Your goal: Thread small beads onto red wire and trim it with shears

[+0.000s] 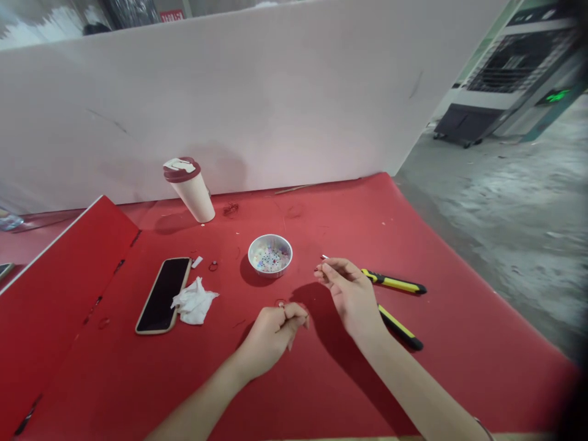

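My left hand (271, 337) is closed in a pinch low over the red table, with a thin red thread at its fingertips. Just above its knuckles shows a small pale bead (281, 304) on a red loop. To the right, my right hand (353, 297) is raised a little, thumb and fingers pinched on a bit of red thread (316, 270). Behind it lies a hand tool with yellow-and-black handles (399, 283), spread apart; its head is mostly hidden. Beyond both hands stands a round bowl (270, 273) of small multicoloured beads.
A white cup with a dark red lid (195, 196) stands near the pale partition (294, 92). At left lie a phone (164, 297), a crumpled tissue (195, 303) and a small beaded red ring (214, 266). The table's right edge borders a concrete floor.
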The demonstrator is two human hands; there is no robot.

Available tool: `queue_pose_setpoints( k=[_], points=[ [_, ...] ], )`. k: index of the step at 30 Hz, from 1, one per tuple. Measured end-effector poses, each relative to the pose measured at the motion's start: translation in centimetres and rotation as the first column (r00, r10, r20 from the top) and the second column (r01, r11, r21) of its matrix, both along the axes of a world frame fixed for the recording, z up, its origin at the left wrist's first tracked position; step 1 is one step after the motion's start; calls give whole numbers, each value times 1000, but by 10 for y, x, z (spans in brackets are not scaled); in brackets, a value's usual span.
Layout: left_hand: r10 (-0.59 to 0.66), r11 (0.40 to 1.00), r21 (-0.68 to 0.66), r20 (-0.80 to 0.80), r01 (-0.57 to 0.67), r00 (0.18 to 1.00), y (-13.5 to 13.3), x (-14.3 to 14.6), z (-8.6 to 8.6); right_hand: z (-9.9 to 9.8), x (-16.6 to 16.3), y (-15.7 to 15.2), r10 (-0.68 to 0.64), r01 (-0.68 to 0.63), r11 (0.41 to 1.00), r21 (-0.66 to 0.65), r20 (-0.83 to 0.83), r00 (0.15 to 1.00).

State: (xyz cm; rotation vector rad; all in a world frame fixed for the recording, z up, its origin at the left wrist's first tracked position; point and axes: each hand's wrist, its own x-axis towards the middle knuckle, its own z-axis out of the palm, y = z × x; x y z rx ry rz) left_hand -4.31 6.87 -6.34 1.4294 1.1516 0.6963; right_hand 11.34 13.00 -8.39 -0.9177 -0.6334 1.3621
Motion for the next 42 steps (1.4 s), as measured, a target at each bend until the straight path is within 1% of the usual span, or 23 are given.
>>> queue_pose_setpoints(
  k=[3,6,7,9,11,13,16,19,21,22,23,25,27,28,31,32,33,34,36,38,39,40,42],
  points=[
    [-50,999,-17,-11,50,999,-1,0,5,-1,5,5,-7,6,1000,-16,-13,1000],
    [-102,995,-1,-33,102,994,-3,2,6,-3,8,9,2,-3,1000,-29,-28,1000],
    [-120,992,31,-55,122,991,-4,3,4,-4,8,9,7,-8,999,-34,-35,999],
    [-160,972,147,-143,181,977,-9,8,1,-4,9,9,23,-25,999,-45,-50,998],
    [-186,922,283,-279,266,942,-14,13,-2,-3,11,9,53,-57,997,-57,-71,996],
    [-190,860,377,-390,345,901,-19,17,-3,-1,12,10,102,-108,992,-70,-94,990],
    [-236,761,477,-429,440,872,-21,16,-4,3,16,12,182,-195,976,-95,-129,975],
    [-267,665,529,-491,527,829,-14,13,-7,5,22,15,208,-225,970,-98,-158,965],
    [-262,622,496,-597,606,758,-6,13,-12,5,25,17,190,-207,974,-87,-178,966],
    [-256,616,468,-641,633,723,-2,14,-16,5,27,17,169,-188,978,-87,-193,967],
    [-245,623,444,-671,644,699,2,15,-19,5,28,18,142,-165,982,-92,-211,967],
    [-206,658,413,-705,629,678,9,16,-24,4,30,20,89,-118,987,-110,-242,966],
    [-200,659,400,-723,637,661,13,10,-27,3,31,21,63,-96,988,-121,-254,965],
    [-182,662,402,-732,632,657,15,3,-27,3,31,22,66,-99,988,-119,-251,966],
    [-27,729,436,-752,527,659,19,-30,-27,4,30,22,95,-123,987,-107,-230,968],
    [29,740,462,-748,489,663,21,-44,-27,5,30,21,105,-131,986,-102,-223,969],
    [91,733,509,-730,450,677,22,-57,-26,7,30,20,115,-138,986,-97,-214,970],
    [144,696,573,-702,433,698,23,-69,-26,8,29,19,124,-145,985,-91,-205,971],
    [257,580,713,-620,395,742,23,-87,-24,13,28,16,144,-161,984,-80,-182,973],
    [340,418,818,-545,397,766,23,-94,-20,18,27,12,168,-179,981,-70,-146,975],
    [377,367,839,-530,403,760,23,-93,-16,21,28,10,179,-188,980,-64,-123,976],
    [412,338,846,-526,412,744,22,-90,-12,24,29,9,187,-193,980,-55,-97,978],
    [501,340,856,-516,390,695,21,-79,-1,30,33,7,196,-198,980,-36,-48,979]
  ],
)
